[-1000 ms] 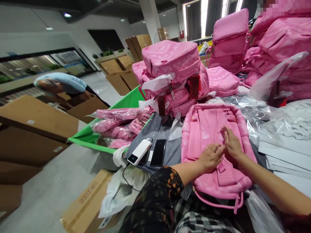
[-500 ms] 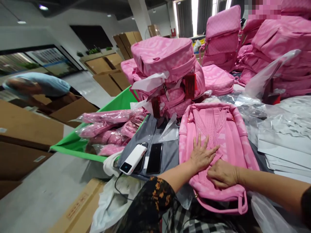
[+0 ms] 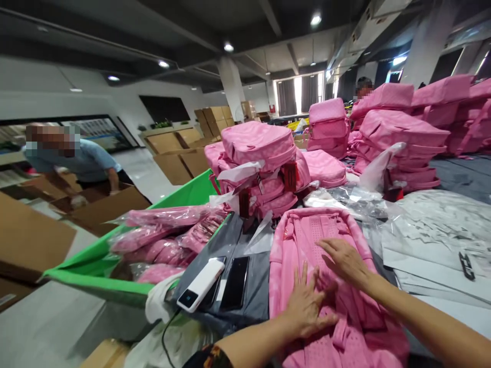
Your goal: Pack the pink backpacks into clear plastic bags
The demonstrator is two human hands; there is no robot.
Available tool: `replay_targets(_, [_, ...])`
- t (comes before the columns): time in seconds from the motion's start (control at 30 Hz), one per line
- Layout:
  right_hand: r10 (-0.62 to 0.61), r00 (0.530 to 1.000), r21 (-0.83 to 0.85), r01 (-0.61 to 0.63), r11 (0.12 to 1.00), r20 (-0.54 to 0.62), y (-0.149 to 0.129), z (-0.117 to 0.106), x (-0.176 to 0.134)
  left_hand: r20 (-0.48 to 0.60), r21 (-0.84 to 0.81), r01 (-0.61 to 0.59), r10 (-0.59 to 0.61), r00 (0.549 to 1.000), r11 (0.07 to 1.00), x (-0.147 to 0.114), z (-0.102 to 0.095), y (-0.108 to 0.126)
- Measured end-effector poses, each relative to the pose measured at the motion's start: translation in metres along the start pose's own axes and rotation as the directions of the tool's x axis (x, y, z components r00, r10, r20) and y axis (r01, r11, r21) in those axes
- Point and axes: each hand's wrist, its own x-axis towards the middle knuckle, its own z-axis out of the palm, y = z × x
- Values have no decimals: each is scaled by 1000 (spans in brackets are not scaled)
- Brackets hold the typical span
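Observation:
A pink backpack [image 3: 282, 271] lies on the table in front of me, its straps and padded back panel facing up. My left hand [image 3: 307, 304] rests on the lower middle of the panel, fingers spread. Further up the panel, toward the right side, my right hand [image 3: 347, 261] has its fingers stretched out over the straps. Neither hand holds anything. Left of the backpack are a black phone [image 3: 235, 282] and a white power bank [image 3: 201, 286] with a cable, which lies partly over another dark device.
A stack of pink backpacks [image 3: 257, 145] stands just behind; more stacks [image 3: 399, 130] rise at the back right. Plastic bags and white sheets [image 3: 429, 266] lie to the right. At left, a green-rimmed bin [image 3: 95, 286] holds bagged pink items. One person [image 3: 90, 158] bends over cardboard boxes.
My right hand has opened from a fist and moved up the backpack. My left hand remains spread, a little lower on the panel. The view has tilted upward.

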Motion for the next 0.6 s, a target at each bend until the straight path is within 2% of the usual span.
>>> replay_targets(0.07, [177, 981, -46, -173, 984, 82, 26, 22, 5, 87, -32, -21, 24, 996, 999, 9, -16, 1])
replay_targets(0.13, [222, 968, -52, -217, 975, 118, 40, 44, 1, 82, -10, 22, -21, 996, 1000, 28, -34, -1])
replay_targets(0.2, [220, 970, -40, -217, 975, 100, 43, 58, -8, -80, 45, 108, -104, 991, 993, 53, -45, -4])
replay_targets(0.23, [221, 972, -34, -219, 975, 80, 42, 60, -13, -185, 64, 158, -144, 972, 985, 66, -46, -6])
replay_targets(0.3, [227, 973, -26, -227, 974, 29, 37, 56, -19, -325, 60, 238, -207, 923, 969, 88, -40, -12])
replay_targets(0.37, [224, 972, -12, -226, 974, -74, 36, 37, -18, -306, 3, 271, -257, 917, 963, 100, -27, -19])
replay_targets(0.43, [214, 945, -22, -226, 974, -249, 45, 7, -13, -239, -56, 273, -278, 930, 960, 104, -14, -25])
replay_targets(0.47, [230, 908, -47, -263, 964, -350, 55, -10, -10, -215, -72, 269, -278, 936, 960, 104, -10, -27])
replay_targets(0.53, [328, 789, -113, -444, 889, -520, 87, -42, -6, -198, -88, 269, -281, 939, 959, 102, -8, -28])
replay_targets(0.6, [496, 634, -147, -691, 707, -594, 132, -64, -9, -192, -96, 276, -290, 938, 956, 100, -10, -27])
